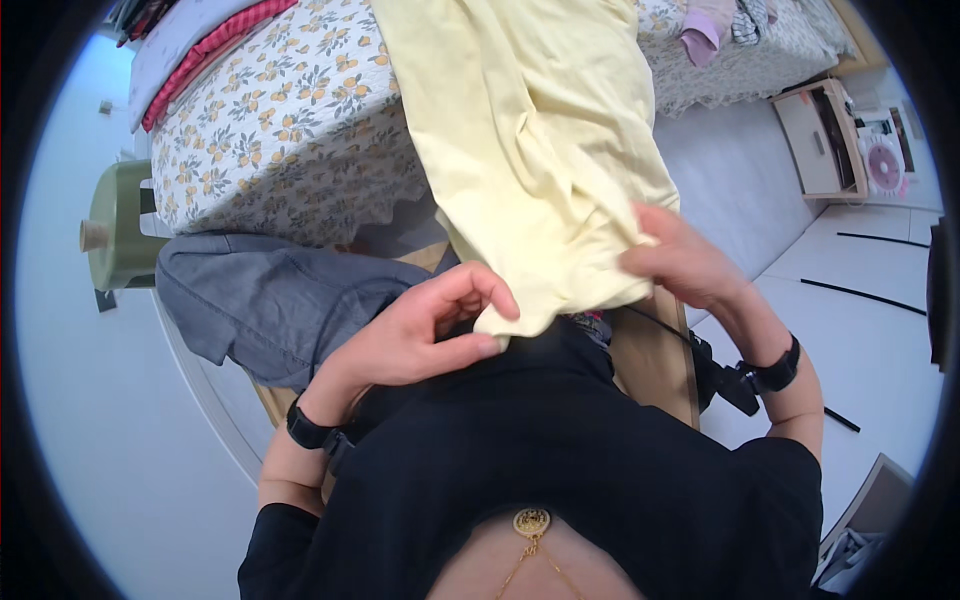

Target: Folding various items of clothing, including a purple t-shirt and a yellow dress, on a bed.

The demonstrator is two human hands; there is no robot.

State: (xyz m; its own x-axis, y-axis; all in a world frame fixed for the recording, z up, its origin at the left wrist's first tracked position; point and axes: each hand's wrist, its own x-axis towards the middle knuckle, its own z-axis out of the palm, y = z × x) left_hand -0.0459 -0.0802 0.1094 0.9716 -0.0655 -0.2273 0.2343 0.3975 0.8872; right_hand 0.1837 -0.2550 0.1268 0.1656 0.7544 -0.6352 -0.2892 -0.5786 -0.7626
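A pale yellow cloth garment (530, 150) stretches from the bed down toward my lap, with soft creases along it. I cannot make out which kind of garment it is. My left hand (430, 325) pinches its near left corner between thumb and fingers. At the near right edge, my right hand (685, 255) grips the fabric, its fingertips partly hidden by folds and slightly blurred. Grey-blue clothing (290, 300) lies beside my left forearm.
The bed (270, 130) has a cover with a yellow fruit print. Folded textiles (205, 50) are stacked at its far left, small pink clothing (705, 30) at the far right. A green container (125, 230) stands left; a bedside cabinet (815, 140) and small pink fan (884, 165) are right.
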